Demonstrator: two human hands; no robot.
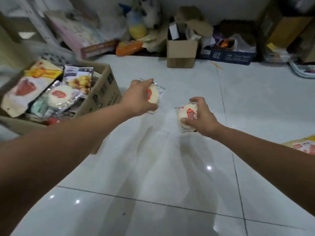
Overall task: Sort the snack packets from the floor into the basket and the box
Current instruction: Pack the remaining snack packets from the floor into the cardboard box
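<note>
Hands [138, 97] [204, 116] around separate snack packets [154, 94] [185, 114]

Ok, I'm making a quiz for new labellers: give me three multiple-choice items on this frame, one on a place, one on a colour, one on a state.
1. Where does the cardboard box full of packets stand? A. left of the left hand B. on a shelf C. at the view's right edge
2. What colour is the label on the held round packets? A. green B. red C. blue
3. What is the right hand doing? A. pressing the floor B. gripping a round packet C. hanging idle
Answers: 1 A, the box stands left of that hand; 2 B, both labels show red; 3 B, its fingers and thumb curl round the packet.
</note>
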